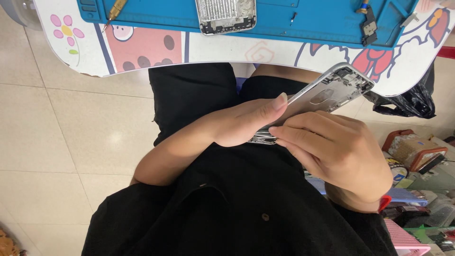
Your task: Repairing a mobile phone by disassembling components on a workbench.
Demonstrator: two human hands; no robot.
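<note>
Silver phone housing (pixel 327 92) held over the lap, below the table edge, tilted with its camera-cutout end up and to the right; inner side partly visible at the upper end; lower end hidden between the hands. Left hand (pixel 246 124) clamped on the housing's lower left edge, thumb laid along the rim; right hand (pixel 339 149) clamped on the lower right part, fingers curled over the back; the two hands touching each other at the housing's lower end. Person in dark clothing, seated. Above, cartoon-printed table (pixel 227 50) carrying a blue work mat (pixel 284 16); on the mat a second phone housing (pixel 226 15), open side up; screwdriver (pixel 114 10) near the mat's left end; small black component (pixel 368 26) near its right end. Black plastic bag (pixel 410 102) beside the table at right; assorted boxes (pixel 417 151) on the floor at lower right.
</note>
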